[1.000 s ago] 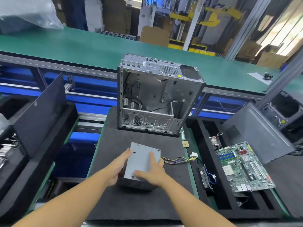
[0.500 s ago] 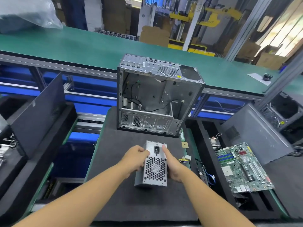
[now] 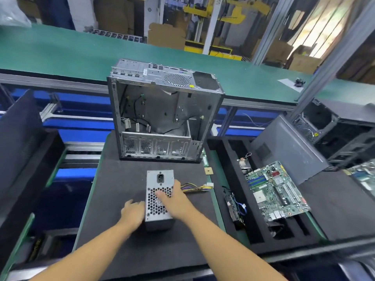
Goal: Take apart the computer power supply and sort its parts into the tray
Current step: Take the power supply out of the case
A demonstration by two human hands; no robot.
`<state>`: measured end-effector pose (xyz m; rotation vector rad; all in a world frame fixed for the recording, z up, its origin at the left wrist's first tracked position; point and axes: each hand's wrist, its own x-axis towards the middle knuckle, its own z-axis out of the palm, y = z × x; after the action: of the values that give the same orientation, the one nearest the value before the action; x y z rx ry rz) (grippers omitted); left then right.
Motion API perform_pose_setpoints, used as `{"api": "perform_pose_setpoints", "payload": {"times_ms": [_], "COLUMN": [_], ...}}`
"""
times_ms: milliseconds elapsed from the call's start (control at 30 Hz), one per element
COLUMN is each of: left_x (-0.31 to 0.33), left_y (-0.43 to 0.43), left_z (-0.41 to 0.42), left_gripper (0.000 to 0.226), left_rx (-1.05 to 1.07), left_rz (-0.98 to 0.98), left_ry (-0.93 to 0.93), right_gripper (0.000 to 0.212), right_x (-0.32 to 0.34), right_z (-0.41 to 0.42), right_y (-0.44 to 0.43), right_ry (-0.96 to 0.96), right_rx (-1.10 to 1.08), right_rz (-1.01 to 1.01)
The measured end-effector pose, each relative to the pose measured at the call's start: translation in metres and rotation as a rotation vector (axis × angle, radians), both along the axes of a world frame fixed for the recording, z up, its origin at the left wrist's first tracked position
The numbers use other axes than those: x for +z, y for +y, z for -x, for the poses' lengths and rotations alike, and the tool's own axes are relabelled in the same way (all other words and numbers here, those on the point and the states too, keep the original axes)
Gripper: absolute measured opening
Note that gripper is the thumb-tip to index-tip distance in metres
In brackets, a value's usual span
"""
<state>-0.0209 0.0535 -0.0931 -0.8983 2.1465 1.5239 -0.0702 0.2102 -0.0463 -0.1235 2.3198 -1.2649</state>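
Power supply [image 3: 157,196] on mat [image 3: 113,191], before case [image 3: 162,112]; tray [image 3: 229,159] right.

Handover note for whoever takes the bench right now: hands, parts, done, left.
Left hand: against the left side of the PSU; blurred, grip unclear.
Right hand: grips the PSU across its vented top face.
The PSU stands on the mat in front of the open case, with its cables trailing right.
Done: PSU is out of the case; motherboard lies in the tray on the right.
Left: PSU is unopened; open it and sort its parts into the tray.
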Motion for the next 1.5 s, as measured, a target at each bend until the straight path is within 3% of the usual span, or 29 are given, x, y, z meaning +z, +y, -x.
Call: {"api": "perform_pose_setpoints", "payload": {"times_ms": [133, 200, 333, 400, 500, 600, 700, 800, 967, 1133, 1267, 1500], "left_x": [0.012, 0.015, 0.008, 0.003, -0.002, -0.004, -0.004, -0.001, -0.003, -0.004, -0.012, -0.014], "left_y": [0.0, 0.004, 0.005, 0.004, 0.002, 0.0, 0.0, 0.001, -0.002, -0.01, -0.013, -0.043], "left_z": [0.004, 0.005, 0.0, -0.005, -0.01, -0.009, -0.008, -0.007, -0.004, 0.001, 0.0, -0.004], "left_gripper": [0.043, 0.046, 0.052, 0.057, 0.058, 0.056, 0.055, 0.054, 0.051, 0.036, 0.047, 0.07], "left_rx": [0.041, 0.028, 0.005, -0.034, -0.045, -0.056, -0.06, -0.028, -0.025, 0.046, 0.088, 0.414], "left_rz": [-0.363, -0.447, -0.469, -0.478, -0.46, -0.484, -0.52, -0.52, -0.528, -0.5, -0.509, -0.636], "left_ry": [0.122, 0.146, 0.14, 0.121, 0.083, 0.064, 0.04, 0.02, -0.01, -0.043, -0.05, -0.051], "right_gripper": [0.062, 0.065, 0.082, 0.097, 0.097, 0.098, 0.117, 0.126, 0.124, 0.125, 0.114, 0.108], "right_x": [-0.003, -0.002, 0.0, 0.004, 0.008, 0.01, 0.015, 0.022, 0.026, 0.033, 0.034, 0.007], "right_z": [0.001, 0.002, 0.0, -0.004, -0.013, -0.02, -0.018, -0.018, -0.013, -0.003, -0.002, -0.014], "right_y": [0.0, 0.006, 0.002, -0.004, -0.011, -0.015, -0.018, -0.031, -0.042, -0.024, -0.006, 0.003], "right_ry": [0.016, -0.025, -0.022, 0.074, 0.253, 0.206, 0.156, 0.229, 0.197, 0.123, 0.097, -0.216], "right_rx": [-0.026, -0.026, -0.046, -0.082, -0.105, -0.081, -0.028, -0.037, -0.002, -0.025, -0.03, -0.16], "right_rz": [0.024, 0.053, 0.039, -0.036, -0.12, -0.091, -0.276, -0.504, -0.582, -0.498, -0.358, 0.231]}}
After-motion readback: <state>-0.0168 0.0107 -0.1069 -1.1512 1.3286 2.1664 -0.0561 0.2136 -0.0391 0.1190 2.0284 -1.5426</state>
